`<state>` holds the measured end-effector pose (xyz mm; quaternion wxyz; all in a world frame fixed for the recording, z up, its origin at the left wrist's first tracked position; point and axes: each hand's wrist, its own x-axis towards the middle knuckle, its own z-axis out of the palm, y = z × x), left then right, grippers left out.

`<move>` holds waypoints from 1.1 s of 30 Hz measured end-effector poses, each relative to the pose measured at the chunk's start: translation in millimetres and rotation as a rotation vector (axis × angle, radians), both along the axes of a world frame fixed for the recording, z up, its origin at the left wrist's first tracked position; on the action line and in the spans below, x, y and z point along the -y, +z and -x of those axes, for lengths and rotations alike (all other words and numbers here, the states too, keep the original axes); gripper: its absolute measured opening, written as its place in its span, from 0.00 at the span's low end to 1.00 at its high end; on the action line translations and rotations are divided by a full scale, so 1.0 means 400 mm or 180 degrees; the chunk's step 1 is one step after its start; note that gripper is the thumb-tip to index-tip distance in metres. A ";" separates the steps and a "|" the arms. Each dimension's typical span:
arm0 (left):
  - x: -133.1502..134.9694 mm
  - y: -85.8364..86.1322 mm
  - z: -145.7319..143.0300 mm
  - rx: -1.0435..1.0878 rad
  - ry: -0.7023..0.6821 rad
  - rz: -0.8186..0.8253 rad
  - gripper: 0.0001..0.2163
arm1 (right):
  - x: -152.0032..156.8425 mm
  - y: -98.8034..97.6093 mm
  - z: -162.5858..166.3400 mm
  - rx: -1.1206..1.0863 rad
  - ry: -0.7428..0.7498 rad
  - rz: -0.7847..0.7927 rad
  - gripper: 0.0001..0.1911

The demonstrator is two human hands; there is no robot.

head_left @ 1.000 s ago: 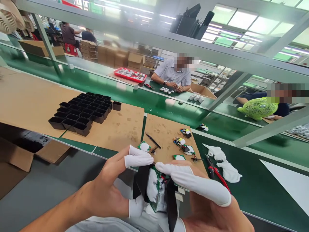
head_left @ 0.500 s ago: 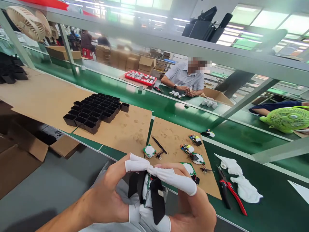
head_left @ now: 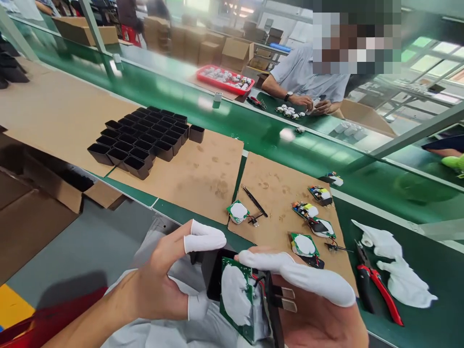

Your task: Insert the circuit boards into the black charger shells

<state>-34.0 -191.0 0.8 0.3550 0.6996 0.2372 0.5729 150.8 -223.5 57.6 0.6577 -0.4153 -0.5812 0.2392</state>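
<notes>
My left hand [head_left: 163, 275], with white finger cots on the fingertips, is closed on a black plastic housing [head_left: 210, 271]. My right hand [head_left: 322, 304], also in finger cots, grips a green circuit board [head_left: 237, 297] that has a thick white patch on its face. The board's left edge is at the housing's open mouth; how far it goes in I cannot tell. Red and black wires run from it to a black plug cover with two metal prongs [head_left: 289, 299]. Beyond my hands, another white-patched board [head_left: 238, 211] lies near black tweezers [head_left: 254, 201].
Black housings [head_left: 137, 140] stand in rows on the cardboard [head_left: 203, 179]. Several boards [head_left: 304, 245] lie to the right, then red-handled pliers [head_left: 377, 285] and white finger cots [head_left: 409, 280]. Across the green belt [head_left: 163, 92], a person [head_left: 308, 72] works beside a red tray [head_left: 224, 79].
The board and housing have turned so the white-patched face shows, and the plug prongs now point right. My right hand has shifted right. The whole view has tipped downward.
</notes>
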 end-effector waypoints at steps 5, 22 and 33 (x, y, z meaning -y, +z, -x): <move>-0.015 -0.010 -0.005 0.0046 -0.0074 0.0053 0.39 | -0.006 -0.020 0.004 -0.0001 -0.0408 0.0209 0.19; -0.044 -0.019 0.011 -0.0021 -0.0162 0.0173 0.40 | -0.024 -0.060 0.048 0.0253 -0.1116 -0.0140 0.12; -0.042 -0.019 0.005 0.0038 -0.0103 0.0122 0.38 | -0.022 -0.056 0.029 0.0318 -0.0813 -0.0111 0.14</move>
